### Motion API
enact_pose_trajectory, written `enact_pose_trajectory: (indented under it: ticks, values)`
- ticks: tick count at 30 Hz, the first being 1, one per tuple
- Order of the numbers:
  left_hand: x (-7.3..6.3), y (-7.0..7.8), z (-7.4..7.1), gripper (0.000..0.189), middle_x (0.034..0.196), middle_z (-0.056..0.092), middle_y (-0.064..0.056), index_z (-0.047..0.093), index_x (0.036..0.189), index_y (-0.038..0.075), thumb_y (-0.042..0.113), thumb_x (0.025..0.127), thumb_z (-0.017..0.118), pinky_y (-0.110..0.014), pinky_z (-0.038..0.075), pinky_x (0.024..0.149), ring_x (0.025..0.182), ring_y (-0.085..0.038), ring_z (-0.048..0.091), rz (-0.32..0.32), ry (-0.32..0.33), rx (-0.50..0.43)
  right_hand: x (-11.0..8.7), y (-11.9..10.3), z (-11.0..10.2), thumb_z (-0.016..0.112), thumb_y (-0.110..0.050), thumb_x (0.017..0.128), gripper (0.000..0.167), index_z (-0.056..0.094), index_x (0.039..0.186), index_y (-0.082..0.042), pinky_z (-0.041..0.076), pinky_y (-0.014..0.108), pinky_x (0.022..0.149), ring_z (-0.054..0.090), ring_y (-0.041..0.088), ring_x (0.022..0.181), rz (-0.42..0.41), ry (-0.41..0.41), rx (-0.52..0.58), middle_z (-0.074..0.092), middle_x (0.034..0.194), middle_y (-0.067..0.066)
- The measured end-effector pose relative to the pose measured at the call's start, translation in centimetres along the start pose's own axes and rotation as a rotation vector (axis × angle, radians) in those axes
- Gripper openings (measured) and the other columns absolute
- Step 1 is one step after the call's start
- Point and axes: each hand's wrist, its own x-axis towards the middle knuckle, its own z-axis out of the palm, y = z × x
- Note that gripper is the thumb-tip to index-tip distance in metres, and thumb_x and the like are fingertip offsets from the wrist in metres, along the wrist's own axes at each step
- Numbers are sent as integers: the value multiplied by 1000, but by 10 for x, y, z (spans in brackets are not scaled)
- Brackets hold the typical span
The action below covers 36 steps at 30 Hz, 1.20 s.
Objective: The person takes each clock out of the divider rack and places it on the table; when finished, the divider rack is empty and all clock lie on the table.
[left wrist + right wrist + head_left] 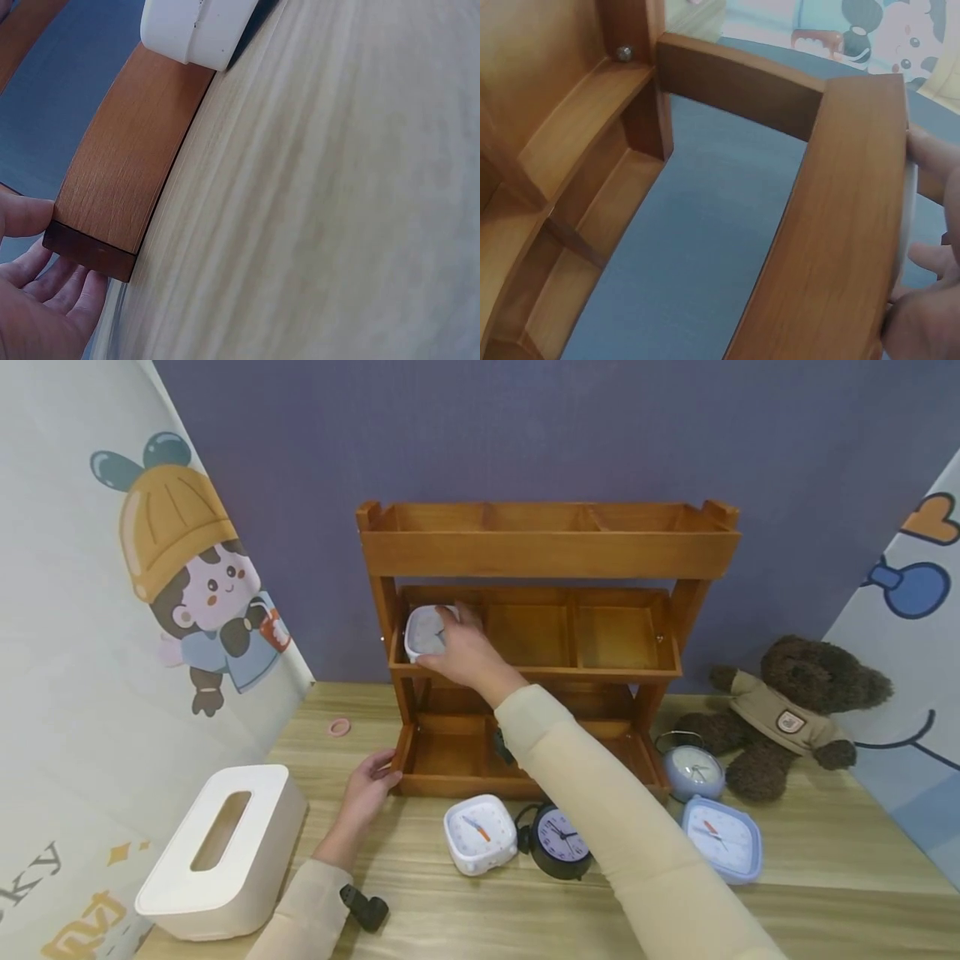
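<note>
A three-tier wooden shelf (551,556) stands against the back wall. My right hand (476,652) holds a white alarm clock (422,631) in the left compartment of its middle tier, thumb at the clock's lower edge and fingers at its upper right. In the right wrist view a wooden board hides most of that clock. Down at the shelf's bottom left corner, my left hand (366,789) grips the end of the bottom tier, as the left wrist view confirms with the thumb on one side and fingers on the other.
Before the shelf are another white clock (480,833), a black twin-bell clock (561,843) partly behind my right sleeve, and a blue square clock (723,839). A round blue clock (694,772) and teddy bear (787,718) are right. A tissue box (258,852) and pink ring (339,727) lie left.
</note>
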Motion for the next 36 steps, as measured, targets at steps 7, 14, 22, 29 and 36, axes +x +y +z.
enact_pose_trajectory:
  ticks: [7,14,22,29,36]
  values:
    - [0,2,1,46,138,47,-29,45,137,-9,-5,92,56,-46,42,101,125,-41,46,9,1,-14,3,0,-2,72,-47,85,95,21,155,-6,26,43,113,13,38,143,10,-25,-34,8,159,20]
    - [2,-1,2,46,138,48,-28,47,136,-9,-6,91,57,-45,42,101,124,-40,47,4,12,-21,5,5,-3,68,-56,84,95,28,152,-2,19,44,115,16,34,143,-62,-21,-145,20,157,19]
    - [2,-1,3,46,136,48,-30,46,136,-9,-7,91,56,-46,42,102,123,-41,48,12,13,-25,8,12,-2,71,-58,79,97,35,148,-1,21,42,114,25,33,138,-96,54,-165,31,150,16]
    - [-2,3,3,45,135,48,-31,47,134,-11,-7,91,57,-47,41,102,123,-43,47,7,15,-37,8,15,-2,72,-60,77,97,39,147,-1,28,43,111,28,35,135,-120,83,-160,34,147,17]
    - [-2,3,2,44,137,47,-30,47,134,-11,-6,92,56,-47,41,102,124,-42,46,3,24,-33,9,19,-3,73,-60,76,98,40,146,-1,17,41,115,27,32,138,-147,102,-135,36,147,17]
